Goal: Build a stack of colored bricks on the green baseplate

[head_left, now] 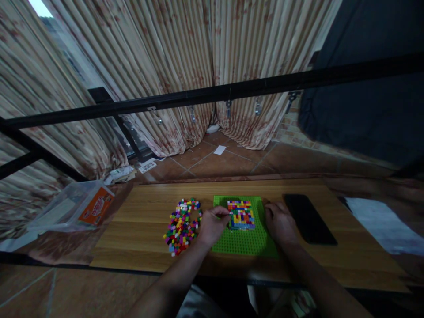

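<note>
A green studded baseplate (243,243) lies on the wooden table. On its upper part stands a square block of small multicoloured building bricks (241,215), with mixed colours on top and a pale lower edge. My left hand (212,224) reaches over the plate's left side, thumb and forefinger pinched together at the block's left edge. Whatever sits between those fingertips is too small to make out. At the plate's right edge rests my right hand (281,222), its fingers curled in; what they hold, if anything, is hidden. Left of my left hand spreads a pile of loose bricks (181,227).
A black phone-like slab (309,218) lies right of my right hand. White paper (386,223) is at the far right. A clear plastic box (68,207) with an orange label stands off the table's left end. A black metal bar (205,93) crosses beyond the table, before curtains.
</note>
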`<state>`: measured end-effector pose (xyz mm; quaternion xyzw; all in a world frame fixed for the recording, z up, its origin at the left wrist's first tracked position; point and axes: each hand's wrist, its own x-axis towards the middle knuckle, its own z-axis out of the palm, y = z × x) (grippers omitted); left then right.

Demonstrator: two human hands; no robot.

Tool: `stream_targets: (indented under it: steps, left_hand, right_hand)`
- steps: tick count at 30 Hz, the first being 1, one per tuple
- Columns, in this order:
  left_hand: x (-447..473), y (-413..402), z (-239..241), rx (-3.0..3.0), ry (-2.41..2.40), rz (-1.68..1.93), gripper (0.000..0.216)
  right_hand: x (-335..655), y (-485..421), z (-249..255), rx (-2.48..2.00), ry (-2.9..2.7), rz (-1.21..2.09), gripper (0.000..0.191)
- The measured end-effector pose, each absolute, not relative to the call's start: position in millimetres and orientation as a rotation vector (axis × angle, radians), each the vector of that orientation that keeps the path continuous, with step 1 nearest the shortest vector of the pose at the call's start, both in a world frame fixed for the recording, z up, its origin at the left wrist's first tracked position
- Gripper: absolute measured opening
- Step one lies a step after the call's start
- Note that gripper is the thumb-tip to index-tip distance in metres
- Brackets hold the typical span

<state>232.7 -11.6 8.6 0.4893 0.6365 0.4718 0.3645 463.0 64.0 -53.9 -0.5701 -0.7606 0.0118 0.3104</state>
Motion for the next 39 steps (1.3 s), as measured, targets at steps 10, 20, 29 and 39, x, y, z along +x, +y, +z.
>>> stream_targets:
  steps: [10,20,29,39]
  left_hand:
    - [234.7,0.3,12.2,0.965,1.622,1.152,0.008]
    - [237.8,10.3,21.8,0.858,1.655,1.08,0.012]
    - [218.7,-1.2,22.4,1.03,1.651,1.153,0.011]
    - [139.7,-23.1,17.1,1.674,2.123,0.881,0.025]
  right_hand:
    - [461.7,63.0,-51.2,-1.512,-1.993,0.062,0.024]
    - [461.5,62.7,-52.0,-1.506,-2.006,0.049,0.023]
    - [460.6,62.5,-52.5,-1.469,-1.995,0.053,0.024]
    - [461.1,64.7,-55.6,-1.499,-1.985,0.053,0.024]
